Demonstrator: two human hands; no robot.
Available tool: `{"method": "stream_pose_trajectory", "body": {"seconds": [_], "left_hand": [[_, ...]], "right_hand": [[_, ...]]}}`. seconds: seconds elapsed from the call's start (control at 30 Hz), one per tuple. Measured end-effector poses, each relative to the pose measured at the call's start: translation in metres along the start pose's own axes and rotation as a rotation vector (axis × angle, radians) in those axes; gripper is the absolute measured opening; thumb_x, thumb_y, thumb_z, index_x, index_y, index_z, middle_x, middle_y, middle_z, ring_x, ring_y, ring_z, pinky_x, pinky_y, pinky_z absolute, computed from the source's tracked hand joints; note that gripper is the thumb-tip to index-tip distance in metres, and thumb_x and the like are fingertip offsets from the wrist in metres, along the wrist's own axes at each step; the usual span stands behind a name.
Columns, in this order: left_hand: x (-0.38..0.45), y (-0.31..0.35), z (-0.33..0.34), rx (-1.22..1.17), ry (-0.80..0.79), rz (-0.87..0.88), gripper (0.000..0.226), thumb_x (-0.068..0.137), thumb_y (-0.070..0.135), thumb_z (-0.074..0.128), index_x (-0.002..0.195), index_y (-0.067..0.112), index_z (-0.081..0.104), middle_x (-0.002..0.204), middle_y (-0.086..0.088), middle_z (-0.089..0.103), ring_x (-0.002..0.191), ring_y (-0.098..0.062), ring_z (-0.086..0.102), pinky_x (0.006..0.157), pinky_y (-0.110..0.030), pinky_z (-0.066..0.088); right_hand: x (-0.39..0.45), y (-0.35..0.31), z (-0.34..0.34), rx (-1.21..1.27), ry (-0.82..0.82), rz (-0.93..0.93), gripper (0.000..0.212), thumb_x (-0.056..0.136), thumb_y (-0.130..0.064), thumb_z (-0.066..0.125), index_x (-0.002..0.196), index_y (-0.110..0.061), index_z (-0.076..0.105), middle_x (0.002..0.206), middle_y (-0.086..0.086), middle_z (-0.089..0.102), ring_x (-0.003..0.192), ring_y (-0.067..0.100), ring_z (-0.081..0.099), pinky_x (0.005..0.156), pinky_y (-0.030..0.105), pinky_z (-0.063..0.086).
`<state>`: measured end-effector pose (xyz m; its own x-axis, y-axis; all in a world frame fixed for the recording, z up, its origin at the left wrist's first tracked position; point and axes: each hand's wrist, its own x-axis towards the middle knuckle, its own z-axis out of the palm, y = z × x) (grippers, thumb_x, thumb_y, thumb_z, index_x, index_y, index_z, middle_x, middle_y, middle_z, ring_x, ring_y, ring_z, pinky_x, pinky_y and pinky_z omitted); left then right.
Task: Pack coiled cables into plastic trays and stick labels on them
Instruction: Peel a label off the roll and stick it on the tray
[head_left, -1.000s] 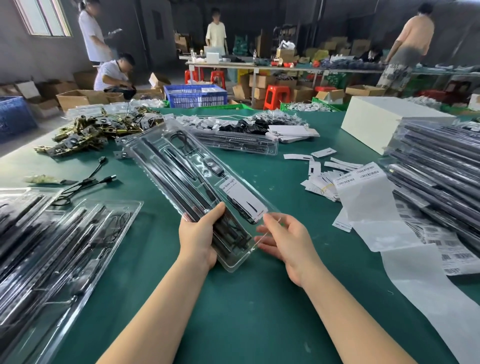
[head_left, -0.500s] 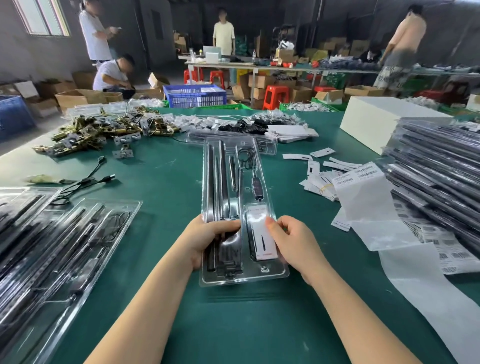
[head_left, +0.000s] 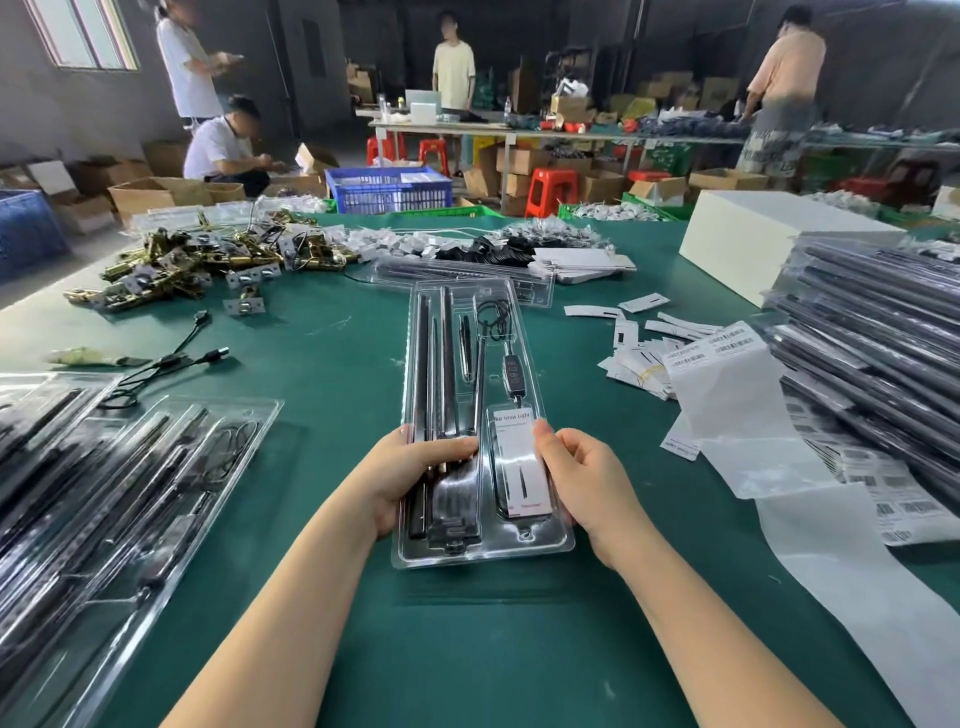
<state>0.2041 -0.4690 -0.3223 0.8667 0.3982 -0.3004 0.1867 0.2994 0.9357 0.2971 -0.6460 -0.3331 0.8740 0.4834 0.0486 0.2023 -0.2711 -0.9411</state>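
Observation:
A long clear plastic tray (head_left: 540, 540) lies lengthwise in front of me on the green table (head_left: 467, 649). It holds black bars, a coiled black cable (head_left: 493, 314) with an inline controller, and a white label card (head_left: 519, 467). My left hand (head_left: 410, 478) grips the tray's left edge, thumb laid across the black bars. My right hand (head_left: 587, 478) holds the right edge, thumb pressing on the label card.
Filled trays (head_left: 104, 493) lie at the left, and a tall stack of them (head_left: 878, 353) at the right. Barcode label sheets (head_left: 737, 415) and loose white cards (head_left: 639, 353) sit right of centre. Brass hardware (head_left: 197, 265), a loose cable (head_left: 166, 358) and a white box (head_left: 748, 244) lie farther back.
The tray was tilted up and angled to the left; both hands turned it straight and laid it flat on the table. My right thumb came onto the label card.

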Motion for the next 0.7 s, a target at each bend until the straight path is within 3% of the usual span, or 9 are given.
{"method": "stream_pose_trajectory", "body": {"seconds": [0.13, 0.27, 0.33, 0.47, 0.57, 0.63, 0.7], "left_hand": [[0.0, -0.002, -0.001, 0.035, -0.023, 0.02, 0.06, 0.051, 0.021, 0.085, 0.104, 0.002, 0.063, 0.088, -0.014, 0.073, 0.075, -0.023, 0.07, 0.066, -0.032, 0.057], [0.0, -0.001, -0.004, 0.082, -0.052, 0.028, 0.049, 0.058, 0.021, 0.083, 0.101, 0.002, 0.066, 0.097, -0.017, 0.073, 0.083, -0.025, 0.07, 0.077, -0.034, 0.057], [0.001, -0.002, -0.004, 0.101, -0.072, 0.027, 0.047, 0.064, 0.019, 0.082, 0.104, 0.0, 0.066, 0.1, -0.017, 0.073, 0.089, -0.026, 0.071, 0.08, -0.033, 0.056], [0.0, -0.002, -0.002, 0.074, -0.052, 0.016, 0.025, 0.082, 0.018, 0.072, 0.1, 0.001, 0.067, 0.093, -0.017, 0.073, 0.075, -0.025, 0.071, 0.063, -0.03, 0.057], [0.002, -0.004, -0.002, 0.137, 0.071, -0.003, 0.025, 0.088, 0.03, 0.063, 0.104, 0.012, 0.062, 0.095, -0.008, 0.066, 0.081, -0.021, 0.062, 0.068, -0.033, 0.052], [0.001, -0.001, -0.001, 0.015, 0.055, -0.028, 0.012, 0.09, 0.022, 0.055, 0.096, 0.013, 0.06, 0.085, -0.009, 0.056, 0.068, -0.02, 0.056, 0.06, -0.032, 0.05], [0.002, -0.002, -0.002, -0.116, -0.013, -0.011, 0.019, 0.09, 0.009, 0.049, 0.099, 0.013, 0.065, 0.085, -0.013, 0.058, 0.065, -0.021, 0.055, 0.06, -0.034, 0.05]], "right_hand": [[0.001, 0.0, 0.0, -0.033, 0.033, -0.004, 0.06, 0.095, -0.05, 0.048, 0.073, 0.006, 0.046, 0.064, 0.015, 0.052, 0.061, 0.019, 0.048, 0.061, 0.032, 0.038], [0.003, 0.0, -0.001, -0.096, 0.03, -0.013, 0.051, 0.096, -0.046, 0.049, 0.058, -0.014, 0.038, 0.044, -0.01, 0.04, 0.046, 0.004, 0.036, 0.054, 0.028, 0.03], [0.004, 0.001, -0.001, -0.109, 0.024, -0.031, 0.047, 0.097, -0.042, 0.05, 0.059, -0.018, 0.035, 0.045, -0.011, 0.036, 0.046, 0.005, 0.033, 0.054, 0.027, 0.028], [0.006, 0.004, 0.0, -0.108, 0.061, -0.073, 0.043, 0.098, -0.034, 0.051, 0.062, -0.017, 0.034, 0.046, -0.012, 0.032, 0.048, 0.006, 0.029, 0.051, 0.025, 0.026], [0.008, 0.005, -0.001, -0.122, 0.089, -0.117, 0.043, 0.098, -0.032, 0.05, 0.062, -0.016, 0.033, 0.043, -0.012, 0.033, 0.045, 0.006, 0.031, 0.045, 0.019, 0.027], [0.011, 0.006, -0.003, -0.132, 0.122, -0.137, 0.043, 0.099, -0.031, 0.05, 0.062, -0.014, 0.035, 0.044, -0.011, 0.034, 0.045, 0.006, 0.031, 0.045, 0.018, 0.029], [0.014, 0.007, -0.006, -0.13, 0.154, -0.135, 0.041, 0.099, -0.03, 0.05, 0.064, -0.01, 0.039, 0.046, -0.01, 0.035, 0.045, 0.006, 0.031, 0.045, 0.018, 0.028]]}}
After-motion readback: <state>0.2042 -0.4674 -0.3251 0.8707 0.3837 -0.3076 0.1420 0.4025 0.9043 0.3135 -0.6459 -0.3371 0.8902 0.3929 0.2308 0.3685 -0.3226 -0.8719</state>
